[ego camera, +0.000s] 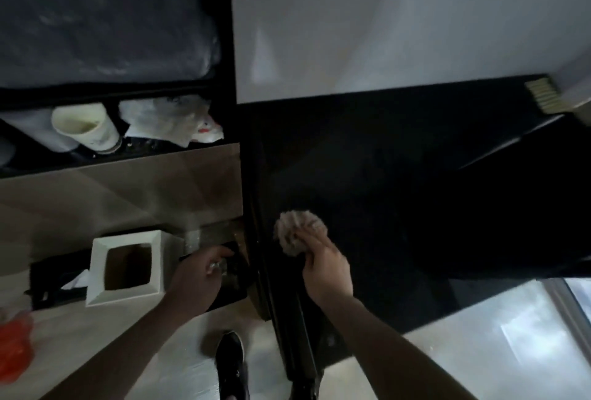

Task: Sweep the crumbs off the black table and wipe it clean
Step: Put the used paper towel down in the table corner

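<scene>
A: Black table (399,175) fills everything ahead of the right hand (326,267), which is closed on a crumpled grey cloth (295,231) pressed to the top near the left edge.

B: So the sweeping is in hand?

A: I judge so: the cloth looks to be pushing debris toward that edge. Any crumbs are too small and dark to make out.

B: And the left hand (200,275)?

A: It is lower, just off the table's edge, gripping a dark flat thing, perhaps a dustpan (230,284); blur hides the fingers, so the grip is a guess.

B: Next move?

A: Likely the catcher stays under the edge while the cloth drags over it.

B: Containers?

A: Left of the left hand, a white square bin (124,268), its inside dim and seemingly bare. Far beyond it, a paper cup (86,127) lies tipped beside crumpled white wrappers (169,121).
</scene>
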The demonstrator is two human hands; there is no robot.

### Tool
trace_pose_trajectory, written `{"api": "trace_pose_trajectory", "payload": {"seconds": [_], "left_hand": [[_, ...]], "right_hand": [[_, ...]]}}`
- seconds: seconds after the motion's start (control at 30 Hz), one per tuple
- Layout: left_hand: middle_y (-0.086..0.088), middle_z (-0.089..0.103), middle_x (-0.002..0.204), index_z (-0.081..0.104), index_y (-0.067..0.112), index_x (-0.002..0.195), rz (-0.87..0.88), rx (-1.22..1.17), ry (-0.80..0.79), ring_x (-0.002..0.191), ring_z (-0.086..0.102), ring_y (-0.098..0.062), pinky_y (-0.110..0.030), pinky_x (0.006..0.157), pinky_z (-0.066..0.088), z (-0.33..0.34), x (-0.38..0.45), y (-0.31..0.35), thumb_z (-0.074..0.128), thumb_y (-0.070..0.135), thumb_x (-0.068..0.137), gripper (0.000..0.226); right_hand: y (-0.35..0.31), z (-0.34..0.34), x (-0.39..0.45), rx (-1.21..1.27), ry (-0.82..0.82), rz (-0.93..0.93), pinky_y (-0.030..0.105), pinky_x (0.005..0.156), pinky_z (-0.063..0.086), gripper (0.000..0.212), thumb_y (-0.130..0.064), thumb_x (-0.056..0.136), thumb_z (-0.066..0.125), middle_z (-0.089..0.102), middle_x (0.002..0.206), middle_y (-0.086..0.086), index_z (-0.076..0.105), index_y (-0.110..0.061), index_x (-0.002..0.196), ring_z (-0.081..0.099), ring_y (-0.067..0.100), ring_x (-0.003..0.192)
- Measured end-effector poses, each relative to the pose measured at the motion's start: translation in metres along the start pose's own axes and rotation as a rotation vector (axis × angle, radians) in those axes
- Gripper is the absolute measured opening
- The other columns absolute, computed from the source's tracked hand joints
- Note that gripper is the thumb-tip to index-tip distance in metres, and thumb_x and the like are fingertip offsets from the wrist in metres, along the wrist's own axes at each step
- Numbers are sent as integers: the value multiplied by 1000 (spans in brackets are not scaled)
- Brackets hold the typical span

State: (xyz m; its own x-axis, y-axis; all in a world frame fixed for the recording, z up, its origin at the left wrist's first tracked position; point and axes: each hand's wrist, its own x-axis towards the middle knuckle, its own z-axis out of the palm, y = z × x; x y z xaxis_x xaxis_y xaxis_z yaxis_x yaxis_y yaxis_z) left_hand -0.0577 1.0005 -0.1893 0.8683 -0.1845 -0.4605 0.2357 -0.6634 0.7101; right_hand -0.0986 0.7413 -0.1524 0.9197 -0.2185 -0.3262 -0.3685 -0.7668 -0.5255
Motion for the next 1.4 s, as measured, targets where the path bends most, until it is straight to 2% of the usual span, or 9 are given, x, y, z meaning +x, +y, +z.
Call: {"api": "trace_pose_trajectory", "payload": {"seconds": [0.2, 0.3, 0.37, 0.53, 0.83, 1.0, 1.17, 1.27, 1.4], "left_hand": [[20, 66, 128, 61, 52, 112, 256, 104, -92, 122, 62, 0, -29, 109, 52, -9, -62, 108, 66, 9, 96, 47], [27, 60, 134, 64, 46, 122, 287, 153, -158, 126, 58, 3, -29, 112, 50, 7, -82, 151, 65, 17, 98, 37], [27, 57, 138, 62, 44, 128, 309, 196, -186, 130, 55, 3, -28, 114, 48, 23, -91, 177, 64, 22, 100, 36], [26, 52, 143, 57, 46, 130, 327, 280, -192, 133, 54, 1, -21, 111, 45, 80, -114, 248, 62, 33, 102, 32], [27, 51, 148, 60, 43, 134, 270, 138, -90, 139, 47, 4, -23, 113, 42, 194, -169, 353, 58, 42, 103, 31], [31, 50, 147, 60, 42, 138, 293, 126, -94, 140, 46, 8, -26, 117, 43, 224, -176, 401, 57, 43, 103, 35], [32, 50, 146, 60, 42, 138, 287, 123, -83, 138, 46, 9, -24, 116, 42, 248, -148, 445, 58, 43, 103, 35], [31, 50, 147, 60, 43, 138, 275, 114, -106, 138, 45, 9, -24, 116, 42, 269, -116, 469, 58, 43, 103, 35], [27, 51, 147, 59, 40, 140, 274, 90, -156, 140, 47, 5, -27, 119, 42, 299, -68, 508, 58, 42, 104, 36]], "right_hand": [[19, -80, -77, 236, 67, 56, 23, 106, 51, 54, -11, 98, 50, 65, 137, -23, 62, -44, 138, 60, -4, 125], [41, -126, -113, 351, 200, 90, 13, 103, 49, 51, -3, 99, 57, 67, 132, -23, 67, -38, 135, 60, -11, 120], [61, -155, -130, 431, 259, 103, 17, 103, 51, 50, -1, 99, 59, 69, 130, -23, 67, -37, 133, 62, -10, 119], [125, -223, -167, 561, 352, 122, 3, 89, 47, 55, 0, 100, 61, 71, 120, -23, 62, -50, 120, 64, -13, 111], [270, -336, -199, 599, 299, 87, 20, 100, 55, 45, -2, 103, 57, 73, 122, -28, 69, -33, 133, 66, -10, 115], [310, -379, -183, 571, 283, 96, 19, 87, 58, 42, -12, 104, 58, 76, 111, -25, 67, -39, 135, 71, -7, 100], [339, -412, -142, 568, 267, 85, 35, 97, 59, 39, -17, 104, 59, 73, 122, -23, 66, -41, 134, 68, -3, 112], [352, -438, -117, 592, 254, 82, 20, 99, 55, 38, -14, 105, 59, 72, 125, -21, 67, -35, 136, 64, -9, 116], [376, -476, -84, 590, 255, 98, -1, 84, 45, 37, -8, 105, 58, 72, 123, -20, 69, -28, 134, 62, -18, 109]]}}
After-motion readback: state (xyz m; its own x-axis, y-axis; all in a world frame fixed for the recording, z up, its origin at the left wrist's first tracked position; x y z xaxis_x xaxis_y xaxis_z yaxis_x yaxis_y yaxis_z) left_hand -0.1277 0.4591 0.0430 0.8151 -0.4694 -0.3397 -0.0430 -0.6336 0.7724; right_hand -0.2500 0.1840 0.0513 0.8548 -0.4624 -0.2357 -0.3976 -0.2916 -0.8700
